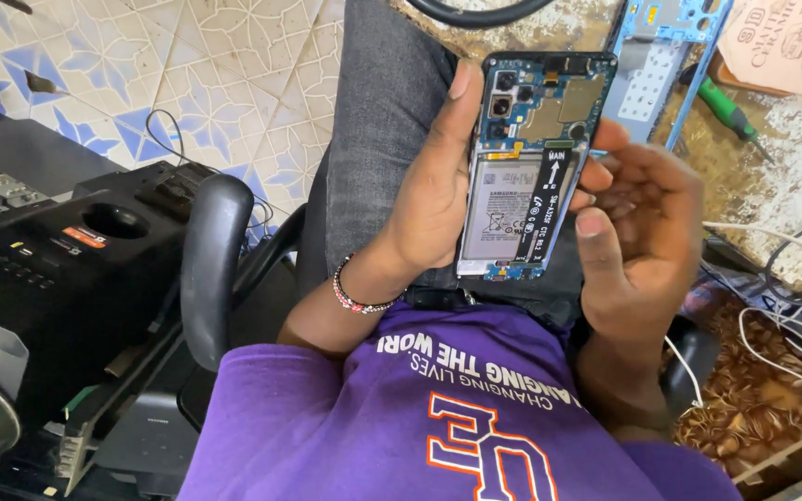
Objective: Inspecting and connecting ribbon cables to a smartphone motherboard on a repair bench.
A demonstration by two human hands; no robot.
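My left hand (433, 199) grips an opened phone (531, 167) by its left edge, held over my lap. The back cover is off, so the grey battery (501, 211), the blue circuit board with the camera modules (549, 97) and a black flex cable (549, 199) are exposed. My right hand (642, 232) is cupped against the phone's right edge. Its thumb and forefinger tips touch that side beside the flex cable.
A black chair armrest (211, 269) and a black machine (58, 269) stand at my left. On the worn bench beyond the phone lie a light blue phone frame (661, 56) and a green-handled screwdriver (726, 107). White and black cables (772, 334) trail at the right.
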